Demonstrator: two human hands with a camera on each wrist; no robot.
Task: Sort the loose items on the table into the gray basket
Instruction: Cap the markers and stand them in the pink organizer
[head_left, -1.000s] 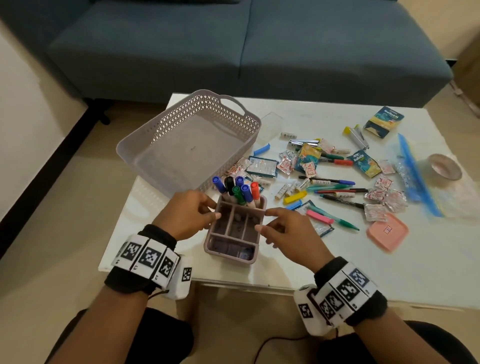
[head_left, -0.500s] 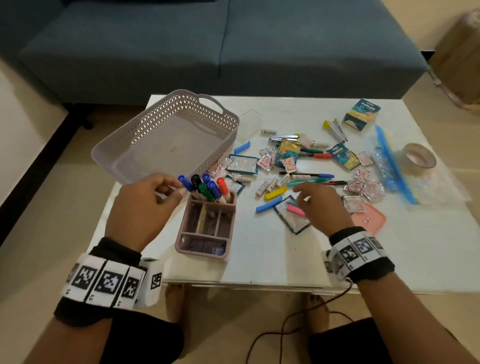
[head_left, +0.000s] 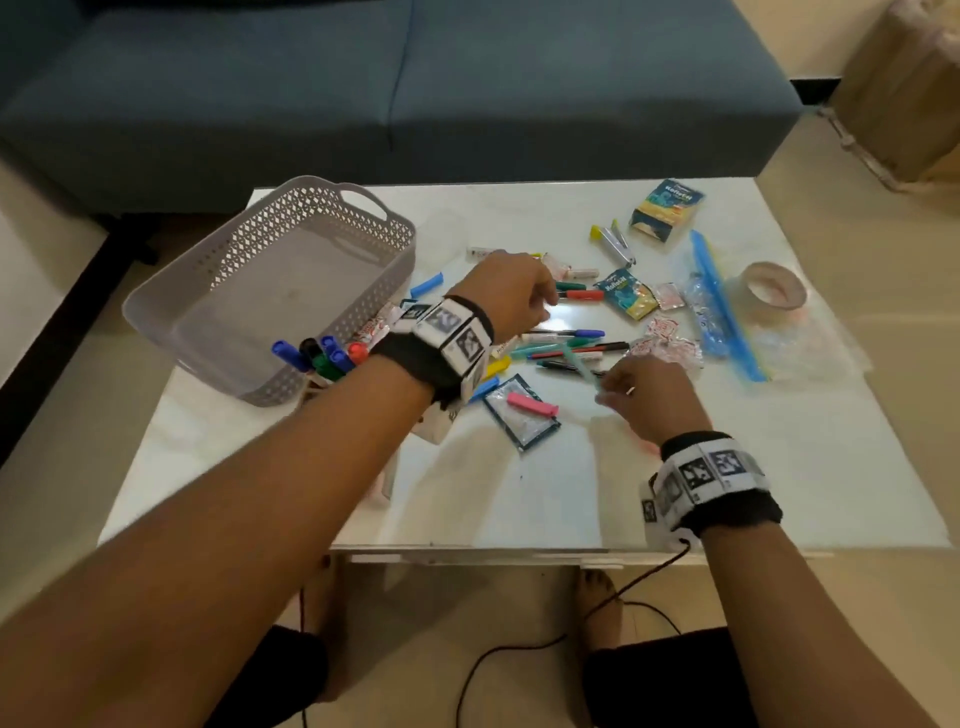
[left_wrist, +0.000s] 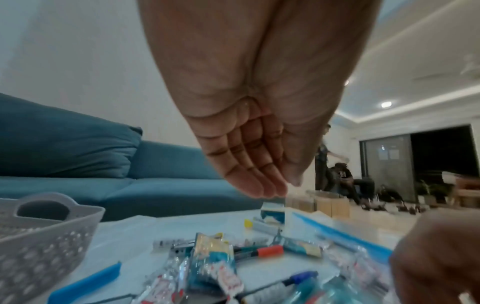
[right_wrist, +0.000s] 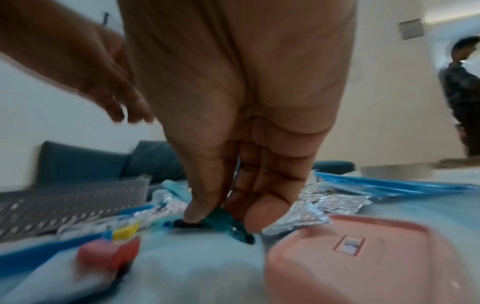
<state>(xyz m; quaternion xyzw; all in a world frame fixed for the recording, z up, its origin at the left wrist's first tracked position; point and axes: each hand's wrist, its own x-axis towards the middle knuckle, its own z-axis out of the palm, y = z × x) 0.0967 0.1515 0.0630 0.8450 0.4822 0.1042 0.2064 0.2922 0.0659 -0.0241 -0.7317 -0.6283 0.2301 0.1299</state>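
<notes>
A: The right hand pinches the teal pen low over the table; the pink lid sits just right of it.

B: The left hand hovers loose, empty. Lift straight, then carry leftward to the gray basket.

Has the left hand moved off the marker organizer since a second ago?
Yes. The left hand has left the organizer beside the gray basket and reached across the table to the pile, away from the basket, above the red-capped marker.
</notes>
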